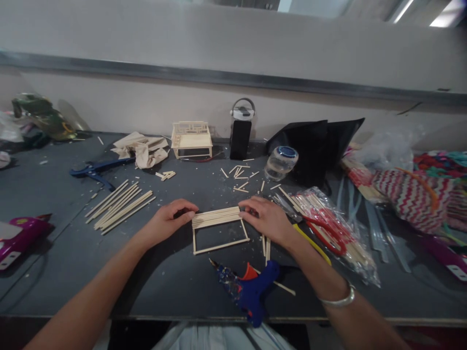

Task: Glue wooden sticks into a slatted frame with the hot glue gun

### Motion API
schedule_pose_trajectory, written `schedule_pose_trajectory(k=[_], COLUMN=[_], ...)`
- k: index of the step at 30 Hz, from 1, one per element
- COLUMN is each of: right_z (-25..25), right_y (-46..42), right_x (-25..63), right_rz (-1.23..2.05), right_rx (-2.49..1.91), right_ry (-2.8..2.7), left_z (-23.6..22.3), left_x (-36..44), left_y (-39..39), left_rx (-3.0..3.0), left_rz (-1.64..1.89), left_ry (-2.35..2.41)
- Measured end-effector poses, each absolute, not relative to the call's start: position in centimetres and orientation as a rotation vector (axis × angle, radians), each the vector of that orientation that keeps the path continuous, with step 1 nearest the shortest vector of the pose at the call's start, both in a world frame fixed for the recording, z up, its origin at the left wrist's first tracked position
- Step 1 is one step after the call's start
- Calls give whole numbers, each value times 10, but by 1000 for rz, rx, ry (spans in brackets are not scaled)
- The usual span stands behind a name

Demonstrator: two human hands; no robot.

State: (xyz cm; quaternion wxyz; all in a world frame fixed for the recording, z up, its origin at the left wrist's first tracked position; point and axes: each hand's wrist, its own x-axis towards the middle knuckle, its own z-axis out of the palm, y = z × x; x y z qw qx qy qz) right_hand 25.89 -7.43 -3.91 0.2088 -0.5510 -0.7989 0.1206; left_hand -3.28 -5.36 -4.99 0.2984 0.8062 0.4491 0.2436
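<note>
Surface (175, 287): dark grey, with the stick frame (217, 216) near its middle; hours are counted from that frame, 12 being away from the person.
Black sheet material (314, 146): propped up at 2 o'clock, behind the jar (278, 166).
Clear plastic packet (352, 243): at 3 o'clock, pale sticks inside, with red-handled scissors (342, 247) lying across it.
Blue glue gun (255, 291): on its side at 5 o'clock, nozzle pointing toward 10.
Right hand (270, 218): at 3 o'clock, its grip pinching the frame's right end between thumb and fingers.
Left hand (171, 218): at 9 o'clock, grip closed likewise on the left end.
Loose stick bundle (118, 206): at 10 o'clock, lengths pointing toward 2.
Stick frame: flat between the hands; long axis roughly 9 to 3, right end angled slightly toward 2; close-laid slats fill the 12 o'clock side, the open rectangle faces 6.
Miniature stick bench (192, 141): upright at 11 o'clock, its railed back toward the wall.
Jar: transparent, blue lid on, at 1 o'clock; its contents are unclear.
Short offcuts (239, 172): scattered around 12 to 1 o'clock.
</note>
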Motion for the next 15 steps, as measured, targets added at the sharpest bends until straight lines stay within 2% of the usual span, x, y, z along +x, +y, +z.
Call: schedule_pose_trajectory(k=[8, 15], right_z=[-37, -42], right_y=[-69, -70], right_x=[266, 261], right_rz=[270, 341], right_rx=[-1623, -1606], right_ry=[-2117, -2131], left_z=[-49, -53], left_x=[-30, -26], left_y=[-55, -57], left_rx=[2223, 2308], left_rz=[649, 586], left_ry=[1127, 1195])
